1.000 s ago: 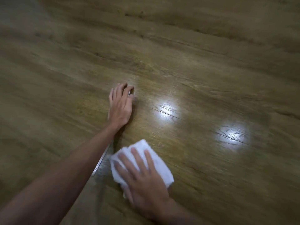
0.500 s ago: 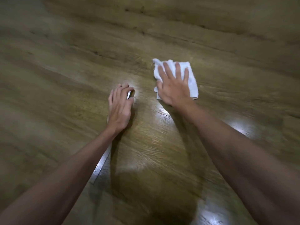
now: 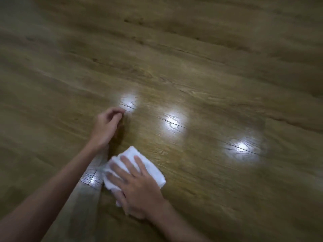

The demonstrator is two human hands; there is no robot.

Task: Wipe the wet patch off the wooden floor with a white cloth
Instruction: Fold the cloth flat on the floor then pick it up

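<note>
The floor (image 3: 218, 70) fills the whole head view, brown wood-grain planks whose seams run from lower left up to the right, with three bright ceiling-light reflections (image 3: 174, 122) spread across its glossy middle. A wet patch cannot be picked out with certainty; the likeliest sign of it is the shiny sheen (image 3: 92, 179) along a plank seam just left of the cloth, between the two forearms, though that could be plain glare. The right hand (image 3: 138, 187) lies flat on the cloth (image 3: 152, 169) with straight, spread fingers, pressing it to the boards rather than clutching it, so the cloth is pinned under the palm and fingers and shows as a folded white pad sticking out up and to the right of the fingertips. Its long axis seems to run from lower left to upper right, roughly along the planks. The left hand (image 3: 107, 126) sits further from the person, near the leftmost reflection, fingers loosely curled and holding nothing; whether the fingertips touch the floor cannot be told. The relation that matters is that the sheen lies directly left of the cloth's near edge, touching or almost touching it, and the right hand is the nearer one, so a short sweep leftward looks like what is called for. No brand, label or writing can be read anywhere.
</note>
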